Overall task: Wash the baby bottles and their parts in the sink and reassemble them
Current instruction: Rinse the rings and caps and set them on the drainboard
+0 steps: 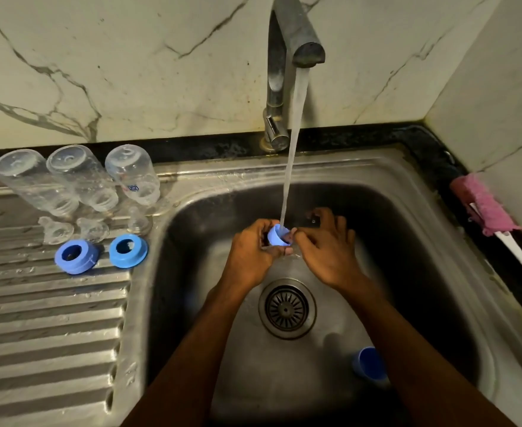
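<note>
Both hands meet under the running tap over the sink basin (pixel 407 241). My left hand (pixel 250 251) and my right hand (pixel 324 248) hold a small blue bottle part (pixel 276 236) between their fingertips, and the water stream falls into it. Three clear bottles (pixel 78 177) stand upside down on the draining board, with three clear teats (pixel 91 229) in front of them. Two blue screw rings (pixel 74 255) (pixel 128 246) lie nearer the front. A darker blue cap (pixel 370 366) lies in the basin at the lower right.
The steel tap (pixel 284 72) rises behind the basin, and the drain strainer (pixel 286 308) sits between my forearms. The ridged draining board (pixel 47 318) stretches to the left. A brush with a pink head and white handle (pixel 487 211) lies on the dark counter at the right.
</note>
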